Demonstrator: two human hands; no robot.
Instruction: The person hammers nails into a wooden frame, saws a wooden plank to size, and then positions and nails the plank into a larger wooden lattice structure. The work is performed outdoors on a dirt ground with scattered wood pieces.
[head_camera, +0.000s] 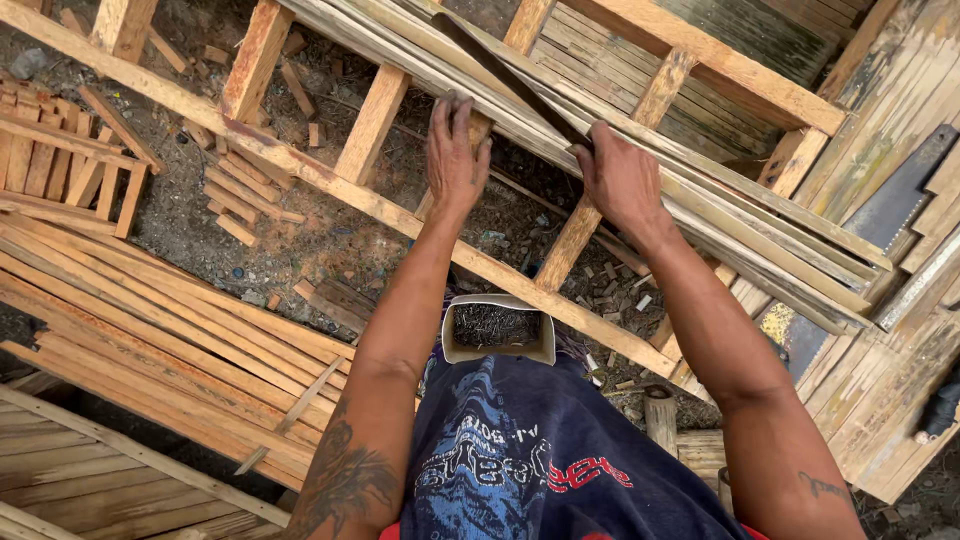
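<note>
Person is standing over a wooden frame (300, 170) on the ground, both arms reaching down and forward. Left hand (455, 150) is lying flat, fingers spread open, pressing on the near end of a bundle of bamboo slats (700, 210) where it crosses a cross-bar (575, 240) of the frame; it is holding nothing, just resting on the wood. Right hand (620, 180) is closing on a dark slat (500, 65) that lies diagonally on top of the bundle, fingers curled round its near end, thumb side hidden so I cannot tell how firm the grip is. Bundle is running from upper left to lower right, resting across the frame's bars. A small white box of nails (497, 328) is sitting at the person's waist, against the dark shirt, well apart from both hands. A saw (900, 195) is lying on the bamboo panel at the right, untouched. Offcuts (240, 195) are scattered on the dirt under the frame, and more slats (150, 330) are stacked at the left. My read: this is the positioning step, one slat being lined up on the frame while the other hand steadies the stack. The next move would call for seating the dark slat square over a bar and keeping it from sliding, with a hand free for the nails.
</note>
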